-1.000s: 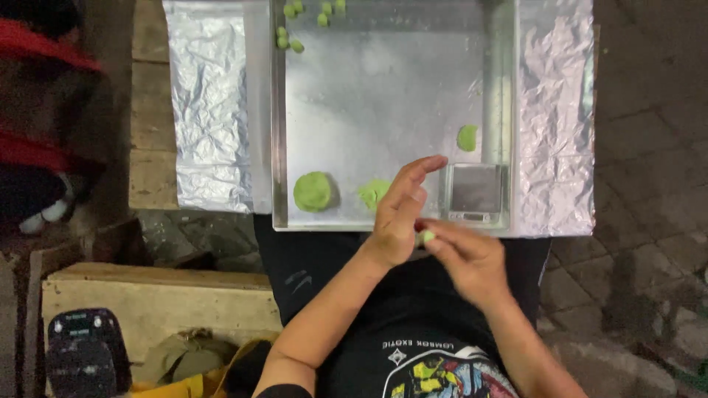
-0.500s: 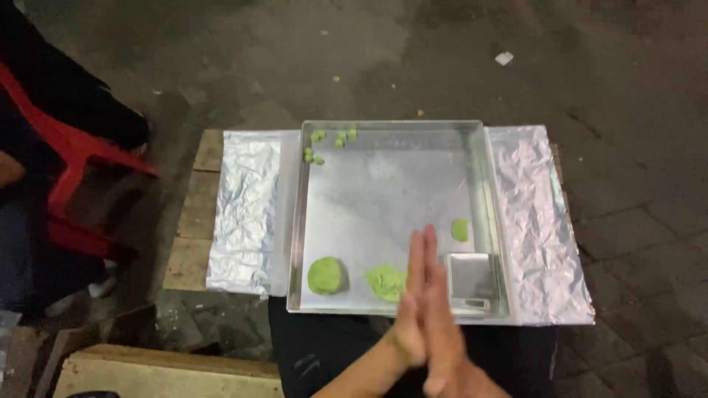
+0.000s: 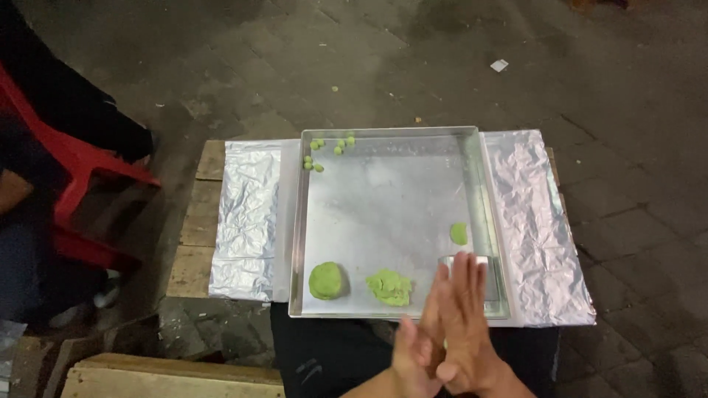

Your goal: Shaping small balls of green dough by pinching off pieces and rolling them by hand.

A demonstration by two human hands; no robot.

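Head view: palms together over tray (image 3: 472, 136)

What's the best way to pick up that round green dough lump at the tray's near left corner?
Pinch the round green dough lump by its sides, coming straight down from above. It sits low and domed on the flat metal tray, close to the near rim, with open space above.

Palms of the left hand (image 3: 414, 354) and right hand (image 3: 464, 324) pressed flat together, motion-blurred, so anything between them hidden from view. Both forearms cut off by the bottom edge, and the near right corner of the metal tray (image 3: 383, 214) covered by the fingertips, along with part of the small metal box (image 3: 493, 276) there. Red chair (image 3: 70, 166) sliced by the left edge; green balls (image 3: 324, 151) in the far corner too small to count surely.
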